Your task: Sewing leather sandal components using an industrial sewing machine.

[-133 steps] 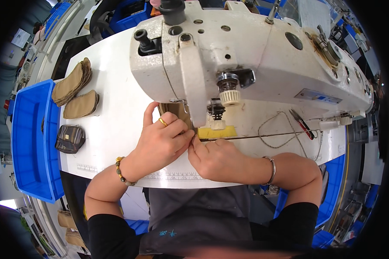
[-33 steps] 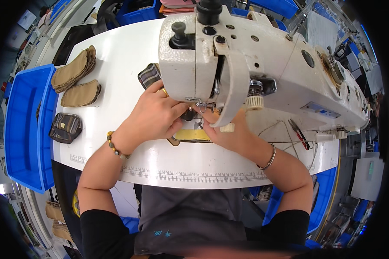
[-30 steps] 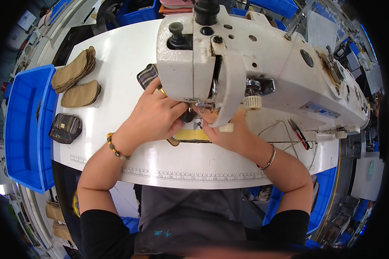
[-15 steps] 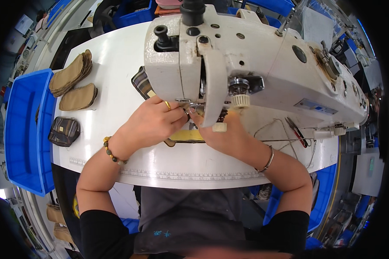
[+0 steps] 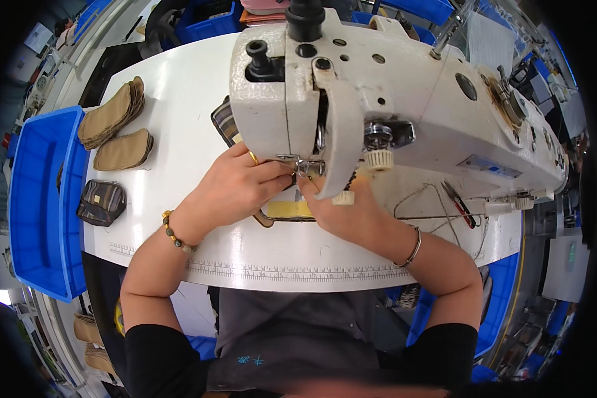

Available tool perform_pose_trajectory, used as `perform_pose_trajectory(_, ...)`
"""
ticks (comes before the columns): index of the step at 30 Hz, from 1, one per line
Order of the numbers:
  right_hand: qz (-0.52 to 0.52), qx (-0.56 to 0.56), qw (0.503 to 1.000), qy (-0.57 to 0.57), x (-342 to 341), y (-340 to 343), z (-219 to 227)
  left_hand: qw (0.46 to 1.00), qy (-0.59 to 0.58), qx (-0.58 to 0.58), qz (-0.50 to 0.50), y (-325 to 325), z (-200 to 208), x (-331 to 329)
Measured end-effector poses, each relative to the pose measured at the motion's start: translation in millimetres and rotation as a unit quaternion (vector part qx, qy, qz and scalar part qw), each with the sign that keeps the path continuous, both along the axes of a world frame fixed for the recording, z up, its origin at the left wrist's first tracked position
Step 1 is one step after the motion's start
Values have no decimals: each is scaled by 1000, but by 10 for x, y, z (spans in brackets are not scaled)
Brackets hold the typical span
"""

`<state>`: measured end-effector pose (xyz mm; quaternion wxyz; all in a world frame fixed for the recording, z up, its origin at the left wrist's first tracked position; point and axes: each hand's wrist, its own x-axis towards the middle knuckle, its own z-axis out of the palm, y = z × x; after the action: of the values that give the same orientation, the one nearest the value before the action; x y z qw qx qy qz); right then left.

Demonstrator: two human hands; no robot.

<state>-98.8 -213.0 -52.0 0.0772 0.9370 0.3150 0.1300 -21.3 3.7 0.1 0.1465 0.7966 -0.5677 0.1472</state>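
Plaid fabric [image 5: 226, 125] is now showing upper left of frame centre, suggesting you're repositioning it, though whether your fingers [image 5: 270, 170] are clamping, I can't tell.

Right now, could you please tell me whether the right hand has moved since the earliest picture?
Yes, the right hand has moved forward, away from the ruler.

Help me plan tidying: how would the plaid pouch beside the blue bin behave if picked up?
The plaid pouch likely gives when squeezed, its fabric sides looking puffed and rounded. It seems unlikely to roll, lying low on the white tabletop. Any contents are hidden, so weight is uncertain.
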Motion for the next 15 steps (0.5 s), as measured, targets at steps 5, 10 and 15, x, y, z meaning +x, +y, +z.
perform_pose_trajectory(5, 0, -16, 999, 28, -16, -47, -2, 1000, -2, 28, 6, -66, -23, -24)
perform_pose_trajectory(10, 1, 181, 983, -23, 32, 42, -40, 999, -22, 26, 7, -38, 25, -65)
perform_pose_trajectory(15, -47, 290, 955, 42, 63, 54, -52, 999, -26, 33, 27, -68, -30, -65)
